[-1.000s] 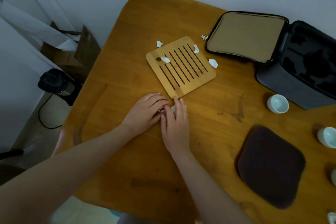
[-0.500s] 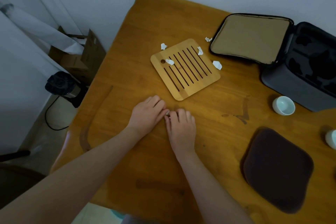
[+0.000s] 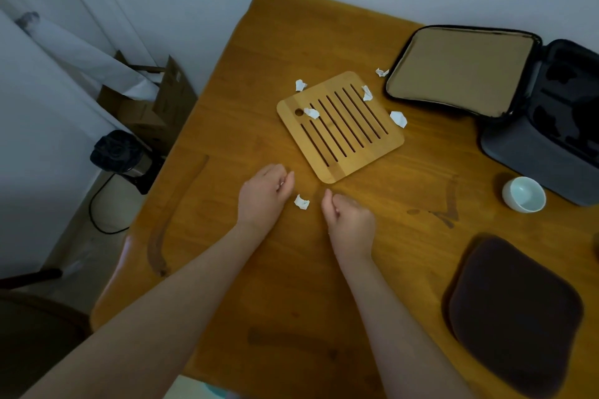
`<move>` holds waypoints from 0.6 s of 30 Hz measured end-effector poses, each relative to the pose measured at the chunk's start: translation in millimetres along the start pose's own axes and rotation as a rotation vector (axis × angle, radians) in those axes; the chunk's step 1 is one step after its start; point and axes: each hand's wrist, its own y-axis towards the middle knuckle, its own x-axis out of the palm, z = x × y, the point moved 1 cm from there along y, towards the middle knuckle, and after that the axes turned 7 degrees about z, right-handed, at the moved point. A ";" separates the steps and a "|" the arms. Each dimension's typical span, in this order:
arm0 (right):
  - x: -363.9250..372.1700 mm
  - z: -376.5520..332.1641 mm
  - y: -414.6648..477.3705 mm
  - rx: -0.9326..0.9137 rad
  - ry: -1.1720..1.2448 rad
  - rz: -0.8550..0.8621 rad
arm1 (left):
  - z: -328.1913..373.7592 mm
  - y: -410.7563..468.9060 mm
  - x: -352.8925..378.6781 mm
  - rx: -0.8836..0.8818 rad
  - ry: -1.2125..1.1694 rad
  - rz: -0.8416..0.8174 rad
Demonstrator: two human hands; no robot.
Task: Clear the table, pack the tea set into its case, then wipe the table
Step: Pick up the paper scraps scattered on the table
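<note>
step: picking paper bits off the tabletop (image 3: pixel 291 285), judged; nothing of the tea set packed yet, wiping not begun.
loose scrap (image 3: pixel 301 202): lay on the tabletop between the two hands, touching neither, just off the near corner of the bamboo tray (image 3: pixel 340 126), left of the tabletop's middle.
left hand (image 3: pixel 264 194): hung palm-down just left of the scrap, forearm in from the near edge; fingers curled with a white fleck at the tips, could not tell if a bit of paper was pinched there.
right hand (image 3: pixel 350 217): sat just right of the scrap, thumb pointed toward it, fingers loosely curled, nothing seen held.
how to do it well: pinch the scrap by thumb and forefinger, lift instead of dragging, bank it in one palm, then move on.
other scraps (image 3: pixel 398 118): two on the tray's slats, three beside its far sides; better cleared before the tray gets lifted.
case (image 3: pixel 531 152): lay open at the far right corner.
cup (image 3: pixel 524 194): stood just in front of the case.
dark cloth (image 3: pixel 515 311): lay flat by the near right edge.
</note>
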 end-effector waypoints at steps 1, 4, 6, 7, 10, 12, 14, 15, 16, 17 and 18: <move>-3.6 -1.7 4.3 0.147 0.088 -0.008 | 0.1 2.3 0.9 -0.111 -0.054 -0.009; -16.6 -5.5 23.0 0.605 0.399 0.029 | 3.6 4.3 1.1 -0.376 -0.242 -0.036; -24.5 -8.7 38.0 0.886 0.612 0.112 | 6.5 5.9 -2.8 -0.415 -0.295 -0.063; -27.7 -9.3 43.3 1.018 0.706 0.143 | 6.9 7.2 -5.5 -0.417 -0.309 -0.089; -34.6 -7.8 43.5 1.114 0.761 0.160 | 2.6 8.0 -15.2 -0.377 -0.326 -0.210; -37.1 -4.6 35.5 1.008 0.638 0.126 | -1.2 -0.9 -16.2 -0.157 -0.168 -0.227; -33.9 -1.1 21.8 0.917 0.546 0.080 | -1.4 -18.4 -13.9 0.090 0.040 -0.186; -31.2 0.1 14.3 0.894 0.534 0.059 | -1.3 -27.5 -11.7 0.154 0.104 -0.166; -29.5 0.7 7.6 0.871 0.516 0.037 | -1.5 -35.4 -9.0 0.191 0.137 -0.143; -28.6 0.9 1.7 0.840 0.487 0.020 | -1.8 -40.3 -7.2 0.204 0.151 -0.121; -28.7 0.6 -2.7 0.797 0.449 0.013 | -1.8 -42.3 -6.4 0.212 0.164 -0.095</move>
